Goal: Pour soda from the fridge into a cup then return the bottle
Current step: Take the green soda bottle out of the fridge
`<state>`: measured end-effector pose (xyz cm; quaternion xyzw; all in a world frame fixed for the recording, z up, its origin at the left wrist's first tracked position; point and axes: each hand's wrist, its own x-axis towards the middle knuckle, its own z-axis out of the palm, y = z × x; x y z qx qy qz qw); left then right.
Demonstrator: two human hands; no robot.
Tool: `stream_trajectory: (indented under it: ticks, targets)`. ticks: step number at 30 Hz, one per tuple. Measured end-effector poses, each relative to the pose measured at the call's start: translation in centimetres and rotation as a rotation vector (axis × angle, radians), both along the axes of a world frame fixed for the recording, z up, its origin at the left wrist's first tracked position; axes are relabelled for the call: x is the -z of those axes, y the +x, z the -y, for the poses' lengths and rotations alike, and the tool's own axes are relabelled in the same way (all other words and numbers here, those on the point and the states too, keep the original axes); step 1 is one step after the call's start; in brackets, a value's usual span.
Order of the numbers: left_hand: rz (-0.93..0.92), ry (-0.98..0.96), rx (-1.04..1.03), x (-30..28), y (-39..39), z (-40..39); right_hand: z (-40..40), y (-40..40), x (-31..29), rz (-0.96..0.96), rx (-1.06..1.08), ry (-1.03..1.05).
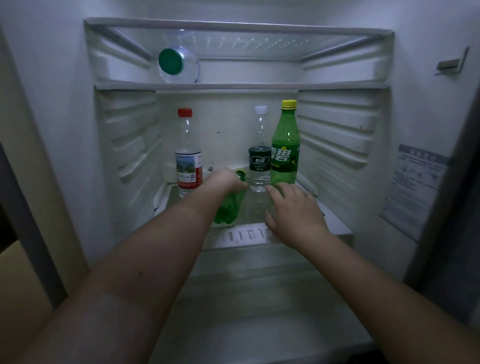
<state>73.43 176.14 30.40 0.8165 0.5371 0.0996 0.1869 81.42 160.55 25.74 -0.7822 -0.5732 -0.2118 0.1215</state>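
A: Fridge interior [343, 136], dim light. Where is the soda?

B: Two green bottles. The lying green soda bottle [229, 207] is tipped over on the lower shelf [334, 221], near its front edge, cap end pointing toward the back. The upright green soda bottle [284, 151], yellow cap, stands toward the back right corner of the same shelf.

A: Hands?

B: The person's left hand [227, 179] is on the neck end of the lying bottle, wrist over its body. The fingers are hidden behind the hand, so whether they curl round the bottle cannot be told. The right hand [294, 209] hovers palm down at the shelf's front, fingers spread and relaxed, tips just before the base of the upright soda bottle, holding nothing.

A: Other stock?

B: A clear water bottle with dark label [260, 158], white cap, stands just left of the upright soda, touching or nearly so. A water bottle with red cap [188, 154] stands at the back left corner. On the upper shelf [227, 84], left end, a clear bottle with green cap [176, 63] lies on its side, cap facing out.
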Motion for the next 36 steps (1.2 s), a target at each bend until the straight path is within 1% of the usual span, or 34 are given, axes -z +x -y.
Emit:
stream_trajectory:
  ticks: [2,3,7,11,16,19,21,24,27,33,36]
  targets:
    - [-0.063,-0.149,0.015,-0.5,0.1,0.1,-0.2,0.0,0.0,0.001,0.001,0.018]
    - [-0.085,-0.192,0.022,-0.6,0.0,0.2,-0.3,-0.1,0.1,0.005,0.000,0.025]
    - [-0.110,-0.178,0.033,-0.9,-0.2,0.4,-0.4,-0.7,0.2,0.005,-0.001,0.023]
    - [-0.037,-0.180,0.029,-0.6,-0.8,0.5,-0.1,-1.0,0.0,-0.019,-0.005,0.018]
    - [0.146,-0.176,0.033,-0.2,-1.9,1.7,0.4,-1.9,-0.4,-0.029,-0.011,0.049]
    - [0.322,-0.226,0.067,0.1,-2.7,2.4,0.8,-2.7,-0.3,-0.016,-0.014,0.077]
    - [0.441,-0.221,0.060,0.1,-3.4,3.4,1.4,-3.0,-0.3,-0.024,-0.028,0.087]
    - [0.573,-0.199,0.073,0.1,-4.7,5.5,2.4,-3.6,-0.6,-0.047,-0.028,0.092]
    - [0.707,-0.261,0.098,0.3,-6.4,7.7,3.7,-4.1,-1.3,-0.067,-0.013,0.107]
    - [0.930,-0.358,0.101,1.7,-9.4,12.7,6.6,-5.1,-2.3,-0.155,-0.032,0.133]
    - [0.952,-0.355,0.094,2.8,-10.6,14.9,8.1,-5.9,-2.0,-0.196,-0.047,0.110]
